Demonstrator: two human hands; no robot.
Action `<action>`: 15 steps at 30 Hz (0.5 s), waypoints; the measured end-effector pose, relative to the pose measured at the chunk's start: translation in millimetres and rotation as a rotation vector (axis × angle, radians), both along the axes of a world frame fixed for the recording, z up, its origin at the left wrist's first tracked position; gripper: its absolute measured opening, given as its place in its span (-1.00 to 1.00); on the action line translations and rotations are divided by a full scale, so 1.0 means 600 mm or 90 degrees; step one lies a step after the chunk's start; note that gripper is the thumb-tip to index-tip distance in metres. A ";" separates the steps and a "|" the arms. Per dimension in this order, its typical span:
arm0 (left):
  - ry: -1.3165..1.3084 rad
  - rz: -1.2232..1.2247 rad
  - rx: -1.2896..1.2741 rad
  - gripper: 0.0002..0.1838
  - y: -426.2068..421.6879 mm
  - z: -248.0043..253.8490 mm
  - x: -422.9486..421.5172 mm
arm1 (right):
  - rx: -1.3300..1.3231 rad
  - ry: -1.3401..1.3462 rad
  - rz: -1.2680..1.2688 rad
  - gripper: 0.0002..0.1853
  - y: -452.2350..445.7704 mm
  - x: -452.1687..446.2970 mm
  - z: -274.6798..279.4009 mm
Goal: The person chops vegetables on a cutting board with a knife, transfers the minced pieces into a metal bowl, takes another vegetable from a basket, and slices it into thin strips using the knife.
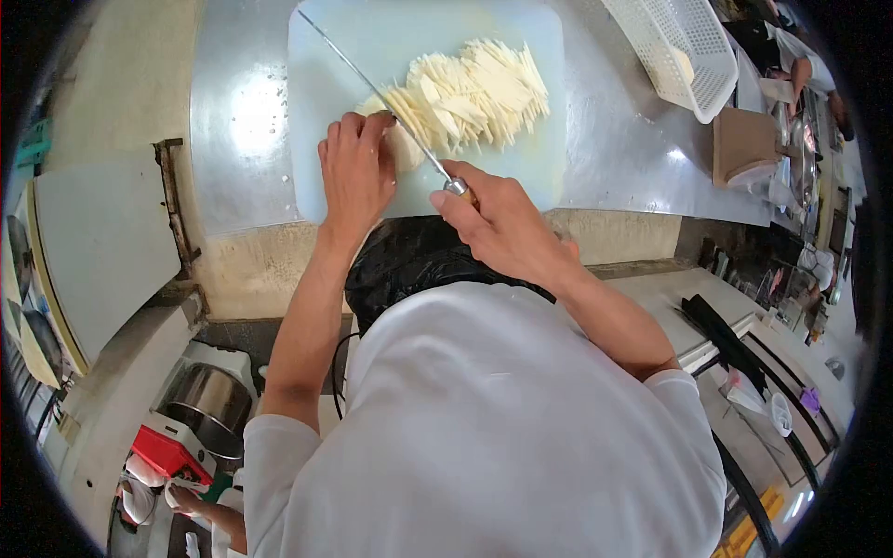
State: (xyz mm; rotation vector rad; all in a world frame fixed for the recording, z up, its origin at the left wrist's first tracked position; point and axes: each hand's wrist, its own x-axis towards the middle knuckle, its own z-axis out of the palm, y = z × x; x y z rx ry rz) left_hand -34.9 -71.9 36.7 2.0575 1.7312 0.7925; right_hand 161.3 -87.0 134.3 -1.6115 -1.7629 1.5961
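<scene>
My right hand grips the handle of a long kitchen knife, whose blade slants up and left over the cutting board. Curled fingertips of my left hand press on a round, pale vegetable piece, close beside the blade. The kind of vegetable is not clear, and my fingers hide part of it. Right of the knife lies a heap of thin, cream-coloured vegetable strips, spread over the middle of the board.
The board lies on a metal worktop. A white perforated basket with a pale piece inside stands at the upper right, near a brown box. At lower left, another person's hand is near a red-and-white machine.
</scene>
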 end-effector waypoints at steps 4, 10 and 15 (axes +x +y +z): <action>-0.015 -0.001 -0.010 -0.71 0.004 -0.007 -0.004 | 0.016 -0.022 0.011 -0.45 0.019 -0.012 -0.037; -0.051 0.000 0.010 -0.71 0.005 -0.009 -0.005 | 0.011 0.010 0.014 -0.46 0.004 0.000 -0.011; -0.065 0.007 0.023 -0.69 0.009 -0.013 -0.006 | -0.054 -0.006 0.016 -0.49 0.015 -0.003 0.018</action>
